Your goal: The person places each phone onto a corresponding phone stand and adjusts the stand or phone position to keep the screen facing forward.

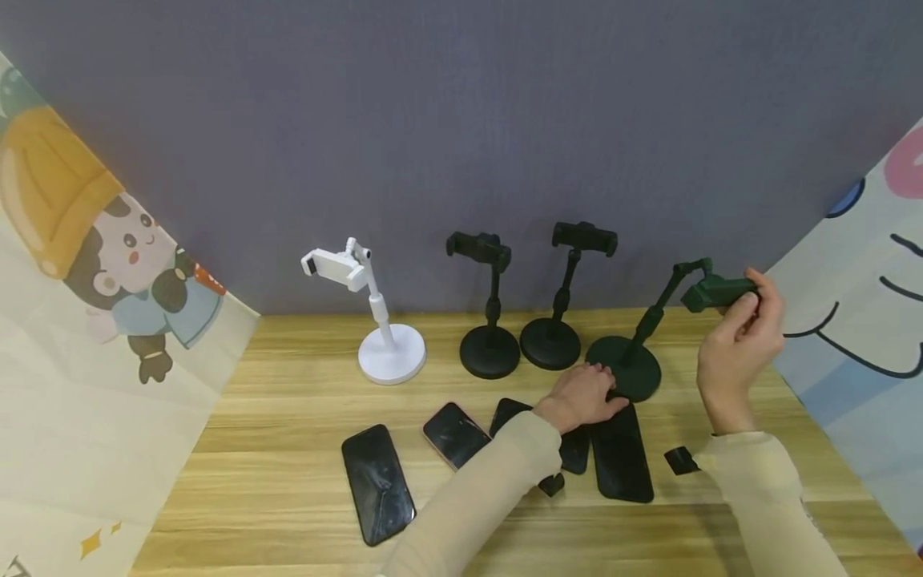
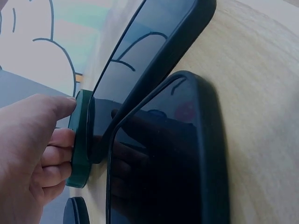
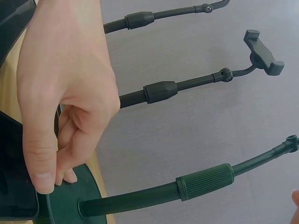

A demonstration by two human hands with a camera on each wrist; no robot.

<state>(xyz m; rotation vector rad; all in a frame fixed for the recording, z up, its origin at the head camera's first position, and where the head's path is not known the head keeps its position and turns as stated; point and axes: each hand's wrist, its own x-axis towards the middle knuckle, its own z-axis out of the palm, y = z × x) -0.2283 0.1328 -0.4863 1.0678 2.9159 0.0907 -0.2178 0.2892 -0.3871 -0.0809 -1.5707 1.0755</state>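
Observation:
A dark green phone stand stands at the right end of the row, with its round base on the wooden table. My left hand holds the front of that base; the thumb lies at the rim and the curled fingers rest against the upper face. Up by the phone clamp, my right hand pinches its outer end between thumb and fingers. The clamp is turned to the right on its bent arm. A large black phone lies just in front of the base, beside the left thumb.
Two black phone stands and a white one stand along the grey wall. Several phones lie in front, among them a large one at left and a smaller one. My left forearm passes over some of them.

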